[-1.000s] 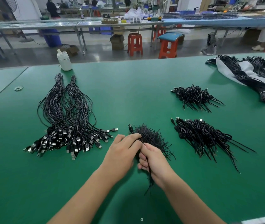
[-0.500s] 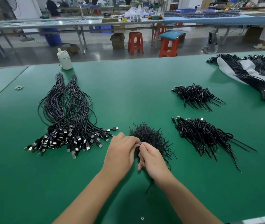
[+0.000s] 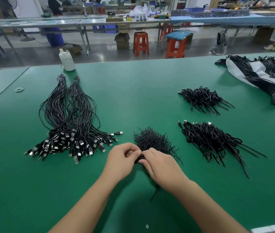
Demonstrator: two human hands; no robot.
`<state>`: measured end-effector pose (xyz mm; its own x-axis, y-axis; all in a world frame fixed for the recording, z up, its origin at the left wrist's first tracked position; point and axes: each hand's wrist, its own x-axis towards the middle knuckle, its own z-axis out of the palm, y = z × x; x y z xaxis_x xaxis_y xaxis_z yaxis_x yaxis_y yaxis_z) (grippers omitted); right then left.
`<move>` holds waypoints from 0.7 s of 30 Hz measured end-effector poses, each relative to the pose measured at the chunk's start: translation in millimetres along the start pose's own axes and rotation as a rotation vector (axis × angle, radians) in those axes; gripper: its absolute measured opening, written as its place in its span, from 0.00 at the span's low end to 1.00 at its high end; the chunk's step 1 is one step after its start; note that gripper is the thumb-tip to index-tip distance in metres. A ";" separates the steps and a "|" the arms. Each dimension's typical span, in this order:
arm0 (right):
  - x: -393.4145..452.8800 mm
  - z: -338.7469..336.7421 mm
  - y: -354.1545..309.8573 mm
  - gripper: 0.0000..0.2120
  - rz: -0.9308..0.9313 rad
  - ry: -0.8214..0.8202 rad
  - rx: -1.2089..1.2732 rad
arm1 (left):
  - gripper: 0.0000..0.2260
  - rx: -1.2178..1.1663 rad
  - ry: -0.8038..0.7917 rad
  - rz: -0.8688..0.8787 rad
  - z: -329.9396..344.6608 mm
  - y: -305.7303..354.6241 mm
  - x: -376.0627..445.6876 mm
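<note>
I see left hand [image 3: 121, 158] and right hand [image 3: 160, 165] both pinching a folded black cable [image 3: 138, 160] (light, limp, springy) just near-side of the twist-tie pile [image 3: 152, 140] on the surface [image 3: 133, 98]. I'd hold it at the fold, since the tail flops.

Green-topped worktable [image 3: 133, 91], glossy grey floor [image 3: 99, 52], red stools [image 3: 140, 42], long benches [image 3: 49, 24] beyond, a blue barrel [image 3: 56, 37]

The table [image 3: 133, 91] has a smooth, dull green top. The cables [image 3: 73, 111] have shiny black plastic skins and bright metal plugs [image 3: 79, 146]. The ties [image 3: 150, 138] and the bundle [image 3: 139, 160] look black and dull. The bottle [image 3: 67, 61] is smooth white plastic. The stool [image 3: 140, 42] is shiny red plastic.
</note>
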<state>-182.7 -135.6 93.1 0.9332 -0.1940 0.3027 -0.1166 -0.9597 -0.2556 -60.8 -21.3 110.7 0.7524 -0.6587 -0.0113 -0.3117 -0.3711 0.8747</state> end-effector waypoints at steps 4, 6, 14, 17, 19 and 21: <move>0.9 -4.4 -1.0 0.19 -0.087 0.060 -0.103 | 0.07 -0.020 -0.045 -0.040 -3.9 -0.3 2.6; 1.9 -5.1 -2.0 0.18 -0.099 0.022 -0.136 | 0.06 -0.023 -0.060 -0.054 -4.8 -0.4 2.8; 1.3 -5.8 -5.2 0.10 -0.099 0.076 -0.172 | 0.04 -0.031 -0.088 -0.083 -11.4 0.1 1.8; 1.8 -4.5 -6.7 0.09 -0.075 0.079 -0.189 | 0.11 0.171 -0.088 -0.021 -12.9 0.4 2.5; 2.0 -2.9 -5.5 0.08 -0.060 0.073 -0.186 | 0.14 0.222 -0.145 0.009 -16.0 1.9 2.1; 2.4 -1.4 -1.8 0.06 -0.061 0.056 -0.199 | 0.09 0.208 -0.235 0.027 -19.4 4.1 1.0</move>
<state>-180.8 -134.6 95.5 0.9207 -0.1399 0.3643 -0.1306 -0.9902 -0.0501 -50.1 -10.9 123.6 0.5949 -0.7945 -0.1223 -0.4600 -0.4612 0.7587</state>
